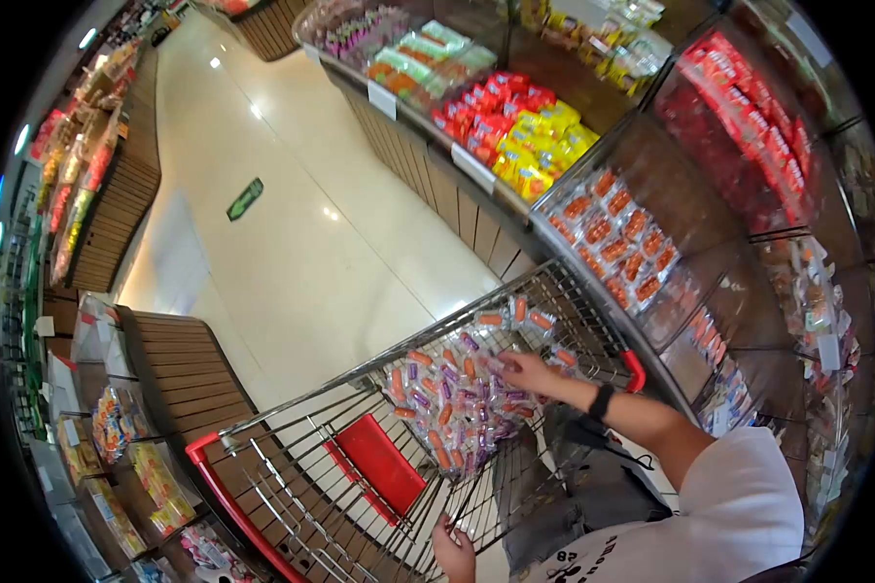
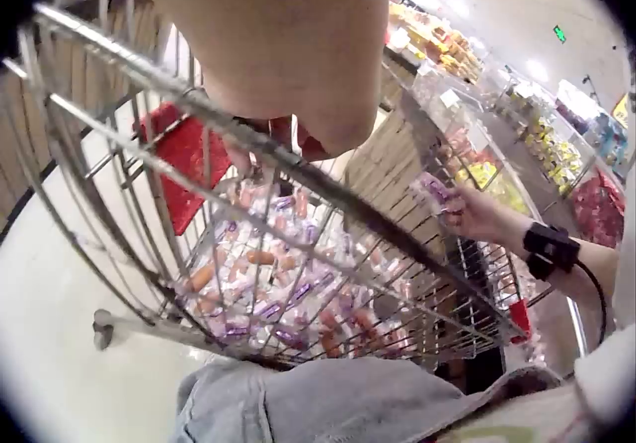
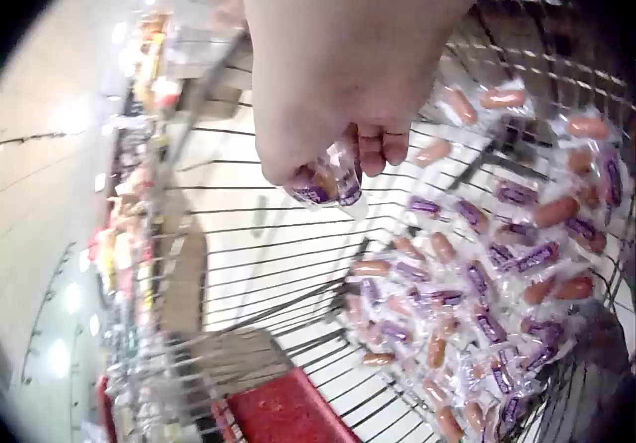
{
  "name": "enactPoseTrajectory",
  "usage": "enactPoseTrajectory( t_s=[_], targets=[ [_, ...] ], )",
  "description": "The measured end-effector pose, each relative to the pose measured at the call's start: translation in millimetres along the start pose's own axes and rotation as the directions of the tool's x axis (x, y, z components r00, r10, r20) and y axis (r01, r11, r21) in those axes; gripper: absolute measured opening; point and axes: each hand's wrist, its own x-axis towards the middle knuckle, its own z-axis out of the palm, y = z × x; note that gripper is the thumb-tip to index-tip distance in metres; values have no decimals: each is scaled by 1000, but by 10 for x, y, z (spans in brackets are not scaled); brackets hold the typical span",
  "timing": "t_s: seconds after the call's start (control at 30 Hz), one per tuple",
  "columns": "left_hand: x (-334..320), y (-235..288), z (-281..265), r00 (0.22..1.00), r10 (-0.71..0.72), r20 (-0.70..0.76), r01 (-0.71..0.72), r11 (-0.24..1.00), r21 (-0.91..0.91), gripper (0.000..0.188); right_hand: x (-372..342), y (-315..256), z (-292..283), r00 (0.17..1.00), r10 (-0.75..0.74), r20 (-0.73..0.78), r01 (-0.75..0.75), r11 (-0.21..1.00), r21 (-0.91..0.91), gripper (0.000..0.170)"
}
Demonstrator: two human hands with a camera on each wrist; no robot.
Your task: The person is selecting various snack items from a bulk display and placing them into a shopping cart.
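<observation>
My right hand point(image 1: 530, 374) pinches a small clear-wrapped sausage packet point(image 3: 333, 179) with purple print, held over the shopping cart point(image 2: 343, 196). Below it, a heap of individually wrapped sausages point(image 3: 477, 304), orange-brown with purple labels, lies in the wire basket. By the near side of the cart is my left hand point(image 1: 452, 549); in the left wrist view it sits just behind the metal rail, its fingers partly hidden. I cannot tell whether those fingers hold anything.
A red plastic seat flap point(image 1: 379, 466) lies inside the cart. Display shelves point(image 1: 467, 165) with red and yellow packets run along the right, with packaged sausage snacks point(image 1: 617, 238) nearer. More shelving point(image 1: 126, 428) stands at left. A pale floor aisle point(image 1: 292, 223) extends ahead.
</observation>
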Motion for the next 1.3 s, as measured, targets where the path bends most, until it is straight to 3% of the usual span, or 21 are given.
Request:
enactPoseTrajectory(
  t_s=[0.03,0.1,0.17,0.27,0.3,0.37,0.4,0.5,0.53,0.63,0.67,0.77,0.9,0.93,1.03,1.17,1.3],
  targets=[
    [72,-26,96,985,36,-172,-96,930,-354,26,-220,-281,-195,998,2,66,1,999,-43,39],
    [140,494,-201,952,219,-213,-266,937,-228,25,-662,-864,-533,979,-140,149,145,989,-21,34],
    [190,1110,-534,870,446,-212,-473,876,-100,26,-1063,-1229,-830,933,-300,196,311,950,-27,33],
    [82,2070,-863,683,692,-234,-722,688,-75,21,-1627,-1768,-1201,855,-508,102,518,842,-152,31],
    [1,2360,-938,600,770,-216,-798,595,-96,19,-1782,-1868,-1315,854,-512,97,521,840,-152,31],
    [-196,2737,-903,615,777,-134,-767,551,-330,14,-2066,-2022,-1547,850,-519,85,526,835,-159,32],
    [-276,2898,-874,608,789,-88,-734,517,-440,12,-2205,-2135,-1652,826,-563,-32,563,826,-27,31],
    [-456,3194,-725,596,795,-116,-647,389,-656,8,-2505,-2157,-1918,797,-575,-184,573,817,-65,31],
    [-550,3309,-705,629,774,-78,-610,428,-667,4,-2591,-2127,-2006,800,-576,-169,570,817,-87,31],
    [-733,3609,-655,514,858,5,-571,346,-745,4,-2854,-2087,-2103,819,-545,-181,574,785,232,34],
    [-839,3736,-689,444,894,54,-607,345,-716,7,-2935,-2088,-2124,803,-572,-168,596,759,262,40],
    [-1082,4011,-699,305,924,229,-604,374,-704,9,-3094,-1983,-2099,679,-678,-280,730,664,163,45],
    [-1391,4296,-721,-52,954,296,-823,127,-553,11,-3222,-2022,-2290,413,-878,-242,857,465,-223,34],
    [-1453,4345,-685,-153,957,247,-816,18,-578,12,-3268,-1985,-2276,470,-842,-266,828,525,-198,27],
    [-1609,4428,-635,-209,921,329,-820,18,-571,11,-3316,-1933,-2334,378,-895,-237,847,438,-301,27],
    [-1743,4487,-589,-258,907,332,-833,-35,-552,11,-3424,-1771,-2327,573,-815,-89,812,579,-69,27],
    [-1791,4530,-573,-262,903,339,-836,-37,-547,12,-3475,-1823,-2427,582,-813,-19,813,583,-8,28]
  ],
)
